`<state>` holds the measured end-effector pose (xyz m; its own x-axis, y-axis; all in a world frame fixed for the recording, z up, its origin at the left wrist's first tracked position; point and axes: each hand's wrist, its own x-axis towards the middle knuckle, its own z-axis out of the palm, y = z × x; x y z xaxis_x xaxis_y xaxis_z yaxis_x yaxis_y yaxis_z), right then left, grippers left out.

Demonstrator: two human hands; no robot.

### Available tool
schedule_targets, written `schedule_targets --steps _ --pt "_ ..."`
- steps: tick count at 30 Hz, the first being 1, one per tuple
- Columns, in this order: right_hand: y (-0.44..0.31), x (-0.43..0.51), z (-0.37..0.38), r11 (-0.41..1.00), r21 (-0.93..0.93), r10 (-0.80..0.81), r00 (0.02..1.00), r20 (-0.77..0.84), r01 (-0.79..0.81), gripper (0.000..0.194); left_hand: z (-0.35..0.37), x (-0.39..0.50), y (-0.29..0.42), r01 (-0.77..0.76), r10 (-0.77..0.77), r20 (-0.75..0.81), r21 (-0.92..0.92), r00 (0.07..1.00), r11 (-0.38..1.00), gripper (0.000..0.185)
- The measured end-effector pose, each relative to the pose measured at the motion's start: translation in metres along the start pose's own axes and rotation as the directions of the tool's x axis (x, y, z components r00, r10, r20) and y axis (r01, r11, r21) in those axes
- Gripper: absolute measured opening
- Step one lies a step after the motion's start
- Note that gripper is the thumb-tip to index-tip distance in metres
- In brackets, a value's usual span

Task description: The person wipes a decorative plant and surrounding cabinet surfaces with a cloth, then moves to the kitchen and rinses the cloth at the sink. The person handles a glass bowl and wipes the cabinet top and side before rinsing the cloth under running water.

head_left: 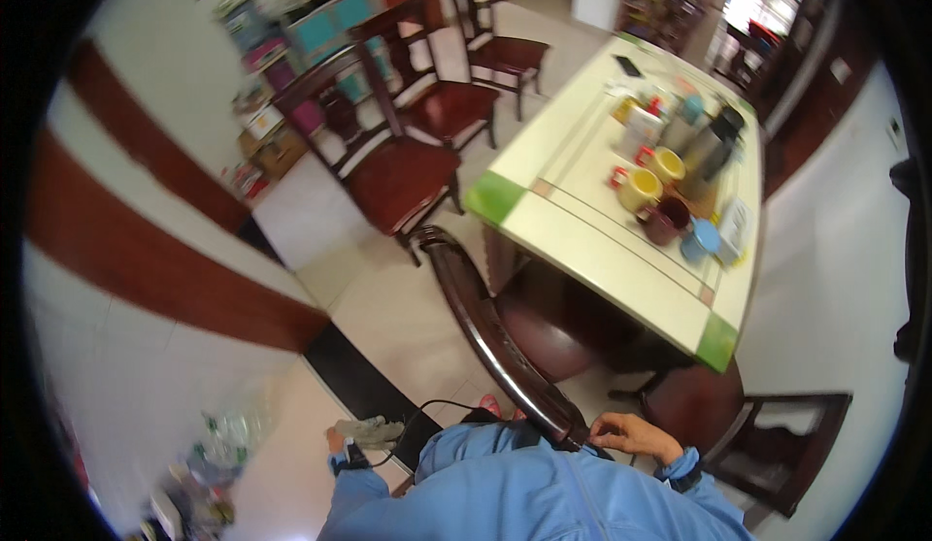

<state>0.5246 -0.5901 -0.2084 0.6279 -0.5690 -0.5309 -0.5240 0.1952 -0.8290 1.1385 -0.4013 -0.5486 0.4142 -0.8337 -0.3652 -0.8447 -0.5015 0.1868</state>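
Low in the head view, my left hand (pixel 336 439) is at the end of a grey cloth (pixel 373 432) and appears to hold it. My right hand (pixel 628 435) is beside the end of the curved top rail of a dark wooden chair (pixel 495 344), fingers bent; whether it touches the rail is unclear. That chair is directly before me, its seat partly under the dining table (pixel 582 242). A dark cord runs near my left wrist.
Yellow mugs (pixel 641 190), a maroon mug (pixel 665 221), a blue cup (pixel 700 240) and a thermos (pixel 710 151) crowd the table's right side. Several wooden chairs (pixel 400 177) line the left. Plastic bottles (pixel 226 439) lie at lower left; another chair (pixel 786 446) is at right.
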Motion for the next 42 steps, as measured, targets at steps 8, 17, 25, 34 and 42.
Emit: schedule_targets --steps 8,17,25,34,42 --pt "0.026 -0.021 0.02 0.992 0.085 -0.101 0.994 0.039 0.098 0.031 -0.029 0.068 0.026 0.043 -0.043 0.1 0.003 0.994 0.999 0.027" --pt "0.001 -0.015 0.073 0.997 -0.074 -0.043 0.982 -0.183 0.03 0.037 -0.02 0.12 -0.064 0.112 -0.12 -0.054 -0.141 0.991 0.984 0.024" --pt "-0.062 0.061 0.061 0.969 -0.194 0.132 0.985 -0.108 -0.151 0.034 -0.02 0.152 -0.074 0.224 -0.21 0.079 -0.28 0.974 0.933 0.039" --pt "-0.14 0.157 0.056 0.925 -0.362 0.137 0.99 0.033 -0.116 0.032 -0.015 0.124 -0.117 0.358 -0.464 -0.229 -0.388 0.856 0.85 0.044" --pt "-0.203 0.256 0.069 0.838 -0.542 0.1 0.961 0.259 0.059 0.029 -0.031 0.062 -0.167 0.511 -0.727 -0.205 -0.588 0.656 0.627 0.03"
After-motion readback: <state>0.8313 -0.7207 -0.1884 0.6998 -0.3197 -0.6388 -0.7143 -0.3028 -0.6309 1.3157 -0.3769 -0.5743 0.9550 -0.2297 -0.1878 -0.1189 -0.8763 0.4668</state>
